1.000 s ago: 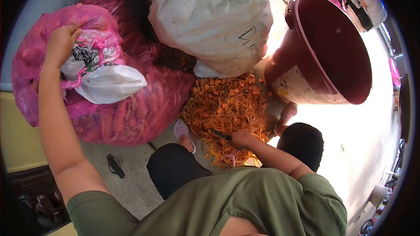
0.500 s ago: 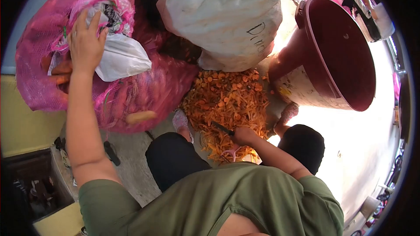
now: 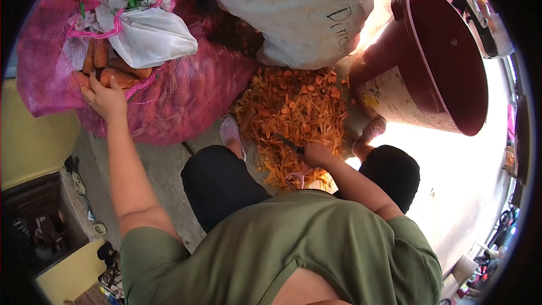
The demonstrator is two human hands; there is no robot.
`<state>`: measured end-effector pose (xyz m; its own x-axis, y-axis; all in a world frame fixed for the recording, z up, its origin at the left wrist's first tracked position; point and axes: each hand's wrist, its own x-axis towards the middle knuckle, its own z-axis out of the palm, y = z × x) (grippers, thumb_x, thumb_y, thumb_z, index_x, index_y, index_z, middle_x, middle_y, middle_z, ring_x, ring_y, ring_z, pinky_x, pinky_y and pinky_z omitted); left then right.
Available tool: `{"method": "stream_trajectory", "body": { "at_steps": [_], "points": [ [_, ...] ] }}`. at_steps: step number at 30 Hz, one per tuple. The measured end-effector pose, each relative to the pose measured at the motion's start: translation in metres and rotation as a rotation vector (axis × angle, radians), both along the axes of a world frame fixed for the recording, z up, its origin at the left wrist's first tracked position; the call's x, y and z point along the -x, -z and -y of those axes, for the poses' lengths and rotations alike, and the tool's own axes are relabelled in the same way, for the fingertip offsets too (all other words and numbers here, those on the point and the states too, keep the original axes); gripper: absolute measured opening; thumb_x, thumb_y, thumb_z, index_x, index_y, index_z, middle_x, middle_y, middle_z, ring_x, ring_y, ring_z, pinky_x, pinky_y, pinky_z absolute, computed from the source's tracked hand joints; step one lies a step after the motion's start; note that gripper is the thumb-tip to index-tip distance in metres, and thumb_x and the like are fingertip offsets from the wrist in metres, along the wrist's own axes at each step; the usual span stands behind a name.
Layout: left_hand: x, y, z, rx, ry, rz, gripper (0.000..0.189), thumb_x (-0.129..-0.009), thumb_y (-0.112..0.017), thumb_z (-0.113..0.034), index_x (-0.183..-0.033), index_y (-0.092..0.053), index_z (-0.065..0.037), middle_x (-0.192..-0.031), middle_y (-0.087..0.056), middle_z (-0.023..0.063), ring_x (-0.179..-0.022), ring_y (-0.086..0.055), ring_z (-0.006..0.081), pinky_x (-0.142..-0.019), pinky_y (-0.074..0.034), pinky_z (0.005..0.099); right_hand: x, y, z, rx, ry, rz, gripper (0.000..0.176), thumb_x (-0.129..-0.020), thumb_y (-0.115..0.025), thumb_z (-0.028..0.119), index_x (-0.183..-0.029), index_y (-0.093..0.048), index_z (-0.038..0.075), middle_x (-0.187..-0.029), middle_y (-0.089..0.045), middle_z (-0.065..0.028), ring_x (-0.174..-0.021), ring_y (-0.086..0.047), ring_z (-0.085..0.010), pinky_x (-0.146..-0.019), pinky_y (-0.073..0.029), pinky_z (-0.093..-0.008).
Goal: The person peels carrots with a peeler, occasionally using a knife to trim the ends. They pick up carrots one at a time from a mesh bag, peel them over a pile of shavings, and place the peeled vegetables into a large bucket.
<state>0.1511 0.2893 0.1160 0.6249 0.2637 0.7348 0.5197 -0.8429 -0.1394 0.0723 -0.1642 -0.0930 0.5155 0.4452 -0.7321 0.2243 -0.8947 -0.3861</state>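
Observation:
My left hand reaches to the opening of a pink mesh sack, its fingers apart and touching the carrots inside. White plastic lies across the sack's mouth above them. My right hand is closed round a dark-handled knife, its blade pointing up and left over a heap of orange peelings and slices. Beside that hand, below the knife, is a pink peeler.
A large white sack with writing stands beyond the peelings. At the right a dark red bucket leans, its mouth towards me. My knees and shoes flank the heap. A dark recess is at the lower left.
My left hand has moved down from the white plastic to the carrots at the sack's opening. The carrots show more now. My right hand still holds the knife.

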Motion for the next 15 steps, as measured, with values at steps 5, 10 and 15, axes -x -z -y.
{"method": "stream_trajectory", "body": {
  "at_steps": [5,10,15],
  "points": [
    [0.016,-0.021,0.009,0.303,-0.228,-0.13,0.063,-0.078,-0.059,-0.02,-0.13,-0.028,-0.004,-0.126,-0.031,0.0278,-0.114,-0.038,0.0381,-0.092,-0.034,0.0456,0.002,0.002,0.002,-0.011,0.031,0.031,0.041,-0.078,-0.051,0.046,-0.087,-0.063,0.008,-0.082,-0.062,-0.0167,-0.08,-0.059,-0.0321,-0.071,-0.046,-0.0421],
    [0.037,-0.042,-0.011,1.432,0.322,0.541,0.051,-0.081,-0.056,-0.005,-0.124,-0.031,0.007,-0.106,-0.049,0.0165,-0.093,-0.051,0.0195,-0.081,-0.044,0.0318,-0.002,-0.004,0.001,0.025,-0.041,-0.004,0.043,-0.078,-0.051,0.047,-0.089,-0.063,0.007,-0.087,-0.061,-0.016,-0.083,-0.059,-0.0315,-0.072,-0.045,-0.0412],
    [0.087,-0.048,0.053,1.507,0.512,0.734,0.033,-0.08,-0.055,-0.001,-0.112,-0.046,0.005,-0.103,-0.051,0.0123,-0.087,-0.053,0.0158,-0.073,-0.046,0.0241,-0.005,-0.024,0.001,0.029,0.066,0.028,0.044,-0.079,-0.051,0.046,-0.087,-0.062,0.004,-0.083,-0.061,-0.0178,-0.082,-0.059,-0.0322,-0.071,-0.045,-0.0416]
  ]
}}
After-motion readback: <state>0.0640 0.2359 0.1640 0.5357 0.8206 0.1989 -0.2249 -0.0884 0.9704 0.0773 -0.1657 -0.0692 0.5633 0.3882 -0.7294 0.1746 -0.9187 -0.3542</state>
